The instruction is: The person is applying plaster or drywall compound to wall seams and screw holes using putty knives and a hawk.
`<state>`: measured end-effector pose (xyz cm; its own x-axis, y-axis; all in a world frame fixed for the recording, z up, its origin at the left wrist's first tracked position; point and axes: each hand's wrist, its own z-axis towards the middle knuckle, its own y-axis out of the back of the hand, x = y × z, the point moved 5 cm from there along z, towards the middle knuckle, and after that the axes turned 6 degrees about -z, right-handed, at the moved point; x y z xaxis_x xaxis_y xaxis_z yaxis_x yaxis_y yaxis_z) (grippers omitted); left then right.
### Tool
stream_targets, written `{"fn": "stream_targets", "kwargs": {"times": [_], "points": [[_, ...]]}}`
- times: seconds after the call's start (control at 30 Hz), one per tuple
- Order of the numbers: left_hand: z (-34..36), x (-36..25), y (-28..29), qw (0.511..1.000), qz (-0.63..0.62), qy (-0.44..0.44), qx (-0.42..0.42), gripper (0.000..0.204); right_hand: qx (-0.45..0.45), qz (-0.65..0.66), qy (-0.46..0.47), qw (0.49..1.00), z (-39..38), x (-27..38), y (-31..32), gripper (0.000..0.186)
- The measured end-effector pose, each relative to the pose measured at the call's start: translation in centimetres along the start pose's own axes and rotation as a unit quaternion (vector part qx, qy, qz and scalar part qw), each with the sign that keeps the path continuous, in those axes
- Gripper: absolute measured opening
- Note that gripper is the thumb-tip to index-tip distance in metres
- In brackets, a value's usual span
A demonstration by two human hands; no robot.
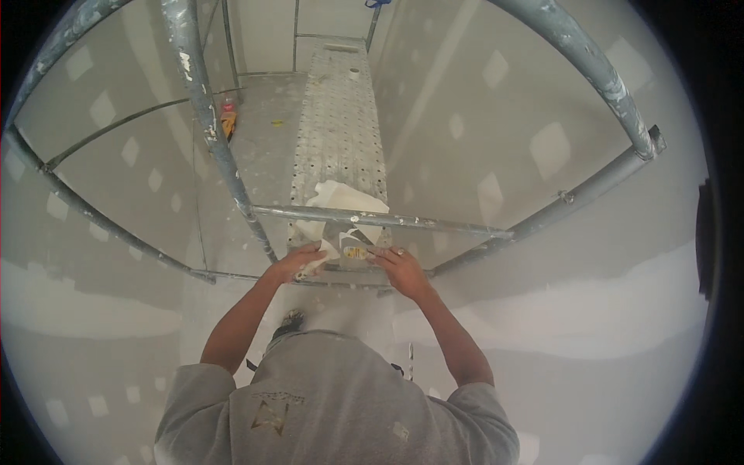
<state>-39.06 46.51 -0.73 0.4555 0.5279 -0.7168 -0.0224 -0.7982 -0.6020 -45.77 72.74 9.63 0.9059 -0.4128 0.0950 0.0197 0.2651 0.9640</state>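
Blue-grey scaffold tubes (200, 85) are white-spattered. Dark dots pattern the whitish plank (341, 116); the shirt (333, 387) is grey, the oval label (356, 253) yellow.

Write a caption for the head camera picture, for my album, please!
Left hand holds a pale flat piece, right hand a yellow-labelled tool, near a grey scaffold pipe.

grey shirt (333, 395) | short sleeves (194, 395) | brownish angular print (270, 417) | speckled shoe (292, 318)

I see white-flecked grey pipes (204, 105) | pale patches (551, 149) on the right wall (465, 93) | orange-and-black item (228, 124) on the floor (267, 139), left of the holed plank (337, 124) | blue object (377, 3) up top
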Motion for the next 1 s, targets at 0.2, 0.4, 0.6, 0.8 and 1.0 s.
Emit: {"fn": "stream_targets", "kwargs": {"times": [0.2, 0.4, 0.6, 0.8, 1.0], "points": [[-2.6, -2.3, -1.3, 0.989, 0.15, -0.014, -0.008, 0.033, 0.01, -0.043, 0.029, 0.999, -1.0, 0.4, 1.4, 0.054], [-4.5, -2.0, -3.2, 0.987, 0.149, 0.015, 0.057, 0.035, 0.005, -0.005, -0.015, 1.0, -3.4, -1.6, -0.2, 0.056], [-6.4, 0.1, -4.0, 0.991, 0.132, 0.009, 0.019, 0.034, 0.028, -0.064, -0.116, 0.991, -6.4, -5.0, 0.0, 0.053], [-5.5, 1.5, -2.2, 0.987, 0.157, -0.019, 0.03, 0.058, -0.113, 0.514, -0.385, 0.758, -9.5, -3.3, -1.6, 0.036], [-4.2, 1.7, -3.9, 0.963, 0.226, -0.11, -0.096, 0.054, -0.078, 0.776, -0.383, 0.495, -10.7, 3.8, -3.6, 0.027]]}}
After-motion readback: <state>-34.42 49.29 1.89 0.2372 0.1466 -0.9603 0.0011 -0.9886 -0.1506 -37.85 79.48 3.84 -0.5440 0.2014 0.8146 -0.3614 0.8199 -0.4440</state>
